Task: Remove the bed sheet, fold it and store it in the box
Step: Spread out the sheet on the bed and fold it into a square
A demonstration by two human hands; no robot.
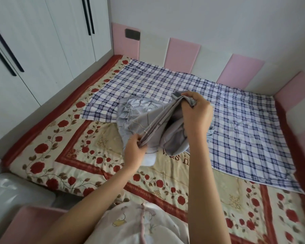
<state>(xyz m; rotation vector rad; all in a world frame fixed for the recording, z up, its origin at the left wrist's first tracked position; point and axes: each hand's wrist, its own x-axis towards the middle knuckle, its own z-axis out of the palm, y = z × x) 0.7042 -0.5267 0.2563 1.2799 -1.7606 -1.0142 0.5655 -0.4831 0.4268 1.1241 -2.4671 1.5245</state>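
- One bed sheet, grey-blue with thin line print, bunched and part-folded, at frame centre. Held up off the bed; its loose lower folds hang toward the quilt.
- Two hands, both on the sheet. Left hand grips the stacked edges at the lower end, fingers curled round them. Right hand pinches the upper end, fingers closed over the gathered layers.
- One checked cloth, navy on white, spread flat over the upper right of the bed, partly hidden behind the sheet.
- One floral quilt, red roses with red border, under everything.
- One plastic box, pale and translucent, lower left, beside the bed, blurred and cut by the frame.
- Wardrobe, upper left, four black bar handles.
- Wall panels, pink and white alternating, at least four pink; one black switch plate.
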